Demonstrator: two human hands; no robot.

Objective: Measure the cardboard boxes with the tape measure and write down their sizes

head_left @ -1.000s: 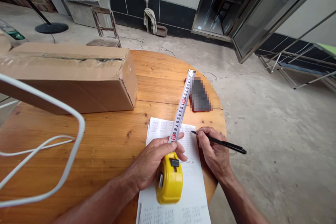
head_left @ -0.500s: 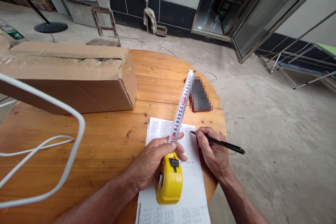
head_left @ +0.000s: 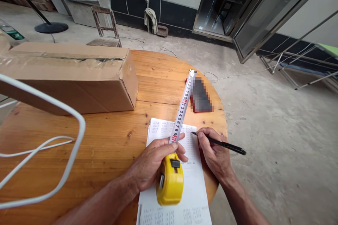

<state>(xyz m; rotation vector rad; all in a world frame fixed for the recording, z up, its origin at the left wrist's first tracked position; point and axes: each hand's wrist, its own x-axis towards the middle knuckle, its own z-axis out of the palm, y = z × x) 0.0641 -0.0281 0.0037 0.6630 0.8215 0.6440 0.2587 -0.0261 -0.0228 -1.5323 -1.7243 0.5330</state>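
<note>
My left hand (head_left: 155,158) is closed around a yellow tape measure (head_left: 171,182), its thumb pressing on the blade near the 20 mark. The numbered white blade (head_left: 182,107) sticks out away from me, its metal tip level with a blurred dark object with red edges (head_left: 202,95). Between finger and thumb, my right hand (head_left: 215,151) grips a black pen (head_left: 227,144), its point over the upper right of the paper. Under both hands lie white paper sheets (head_left: 194,182) with rows of handwritten figures; the left hand and tape measure cover part of them.
A taped cardboard box (head_left: 105,91) stands on the left of the round wooden table (head_left: 113,140). A white curved tube or cable (head_left: 79,123) crosses the left foreground. Beyond are a wooden chair (head_left: 107,28), a glass door (head_left: 264,17) and a metal folding rack (head_left: 290,66).
</note>
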